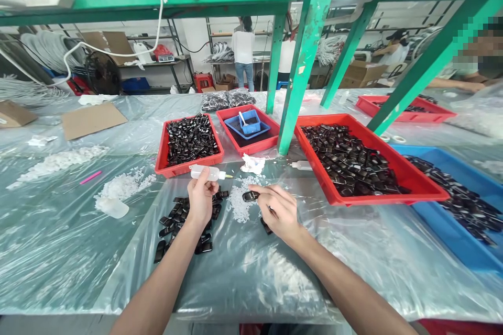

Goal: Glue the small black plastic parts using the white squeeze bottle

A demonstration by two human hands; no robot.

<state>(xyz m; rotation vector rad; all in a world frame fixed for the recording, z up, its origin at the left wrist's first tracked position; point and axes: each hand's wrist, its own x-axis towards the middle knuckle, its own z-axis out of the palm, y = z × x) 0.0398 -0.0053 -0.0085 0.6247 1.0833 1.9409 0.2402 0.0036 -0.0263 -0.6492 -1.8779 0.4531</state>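
Observation:
My left hand [202, 193] is closed round a clear squeeze bottle [210, 173] with a thin needle tip, held sideways and pointing right. Between the fingertips of my right hand [277, 209] is a small glossy black plastic part [250, 196]. A pile of tiny white pieces [239, 204] lies under and between the hands. Several similar black parts [178, 215] are scattered on the plastic-covered table below my left hand. Another black part [266, 226] rests beneath my right hand, partly hidden by it. A crumpled white tissue [253, 164] lies just beyond the pile.
Red trays of black parts stand at left [189, 168] and right [387, 200], with a blue tray [440, 235] at far right. A red tray [257, 145] holds small blue containers. A green post [293, 89] rises from the table. A pink-handled tool [90, 177] lies left. People are behind.

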